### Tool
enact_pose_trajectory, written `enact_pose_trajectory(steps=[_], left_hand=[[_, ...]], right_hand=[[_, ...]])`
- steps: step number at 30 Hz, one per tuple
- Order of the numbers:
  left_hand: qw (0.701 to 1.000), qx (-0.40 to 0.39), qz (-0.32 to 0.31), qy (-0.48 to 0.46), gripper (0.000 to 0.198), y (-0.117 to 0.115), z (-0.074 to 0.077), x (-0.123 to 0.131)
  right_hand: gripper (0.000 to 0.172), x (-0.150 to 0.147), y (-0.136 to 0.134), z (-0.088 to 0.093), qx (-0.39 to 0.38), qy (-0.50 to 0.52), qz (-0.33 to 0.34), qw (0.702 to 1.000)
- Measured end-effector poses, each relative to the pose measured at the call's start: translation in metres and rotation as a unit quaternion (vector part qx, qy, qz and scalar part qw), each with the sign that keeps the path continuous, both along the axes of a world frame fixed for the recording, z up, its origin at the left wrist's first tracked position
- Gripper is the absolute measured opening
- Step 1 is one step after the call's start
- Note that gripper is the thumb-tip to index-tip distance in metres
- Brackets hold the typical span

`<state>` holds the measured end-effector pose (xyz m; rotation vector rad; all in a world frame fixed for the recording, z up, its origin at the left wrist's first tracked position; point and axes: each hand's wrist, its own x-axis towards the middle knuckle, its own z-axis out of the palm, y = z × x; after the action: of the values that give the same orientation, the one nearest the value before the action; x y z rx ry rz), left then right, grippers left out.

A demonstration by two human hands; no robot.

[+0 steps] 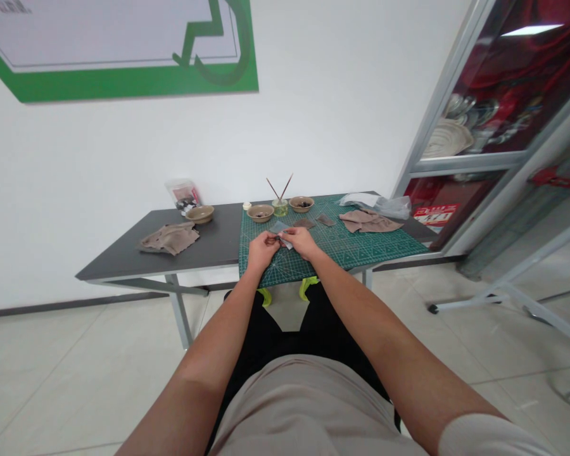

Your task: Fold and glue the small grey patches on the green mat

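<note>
Over the green cutting mat (351, 250), my left hand (263, 249) and my right hand (300, 241) meet with fingertips pinched together. Between them is a small pale, partly see-through piece (279, 226), perhaps thin plastic; my fingers cover much of it. A dark bit shows at the fingertips, too small to name. Just beyond my right hand lie a flat brown piece (304, 223) and a smaller greyish-brown piece (325, 220). Behind my hands stand a brown bowl (260, 214) and another bowl (301, 204) with dark bits inside. Between these bowls is a glass jar (280, 207) holding two thin brushes (286, 185).
Crumpled brown cloth (368, 221) and a clear plastic bag (393, 206) lie at the mat's right. On the grey table (123, 250), another cloth (171, 239), a bowl (200, 215) and a printed pouch (184, 196) sit left. A glass cabinet (475, 126) stands right.
</note>
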<state>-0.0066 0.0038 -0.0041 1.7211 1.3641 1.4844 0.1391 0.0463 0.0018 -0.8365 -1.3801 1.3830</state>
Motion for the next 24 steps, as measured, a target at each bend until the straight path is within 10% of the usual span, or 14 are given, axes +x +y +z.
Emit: enact_pose_trajectory(steps=[24], left_hand=[[1.000, -0.013, 0.001, -0.010, 0.014, -0.0022, 0.0026, -0.0004]], right_hand=[[0.030, 0.0005, 0.0057, -0.0029, -0.011, 0.020, 0.008, 1.000]])
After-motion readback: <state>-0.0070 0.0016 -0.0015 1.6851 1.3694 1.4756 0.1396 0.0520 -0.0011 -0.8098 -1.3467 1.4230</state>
